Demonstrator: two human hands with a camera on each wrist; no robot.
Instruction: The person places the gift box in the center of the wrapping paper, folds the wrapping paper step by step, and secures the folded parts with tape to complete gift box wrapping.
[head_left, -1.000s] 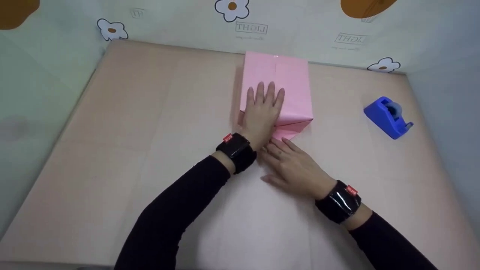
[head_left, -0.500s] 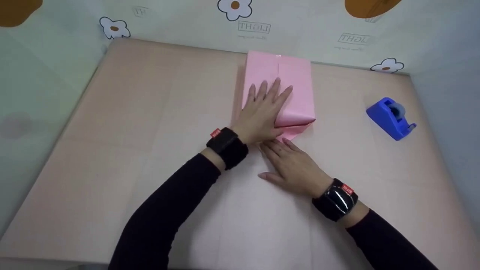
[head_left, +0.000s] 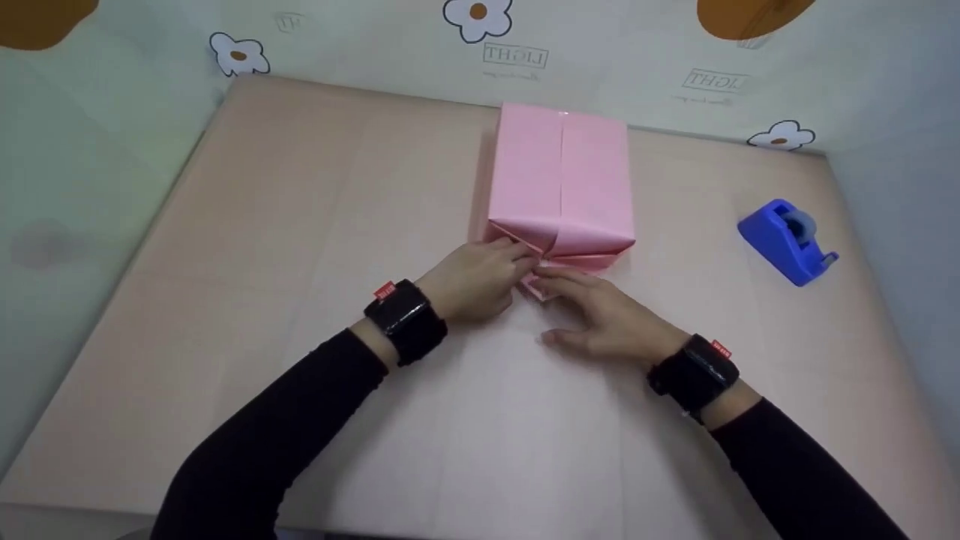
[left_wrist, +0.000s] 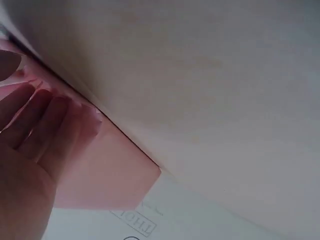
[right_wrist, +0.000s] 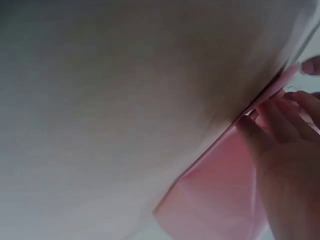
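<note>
A pink paper-wrapped box (head_left: 592, 172) lies on the table against the back wall, with a seam down its top. At its near end, a folded paper flap (head_left: 538, 291) sticks out toward me. My left hand (head_left: 474, 283) touches the left side of that end; in the left wrist view its fingers (left_wrist: 50, 120) lie against the pink paper, thumb apart. From the right, my right hand (head_left: 615, 319) has its fingertips on the flap, its thumb held away. The right wrist view shows its fingers (right_wrist: 257, 137) extended along the paper. Part of the flap is hidden under the fingers.
A blue tape dispenser (head_left: 787, 241) with a roll of tape stands on the right of the table (head_left: 300, 225). The back wall (head_left: 375, 45) carries flower prints and mirrored lettering. Pale walls also border the left and right sides.
My left hand has come off the box top, sliding left and toward me to the near end, so the top seam shows fully. My right hand stays at the flap, shifted slightly.
</note>
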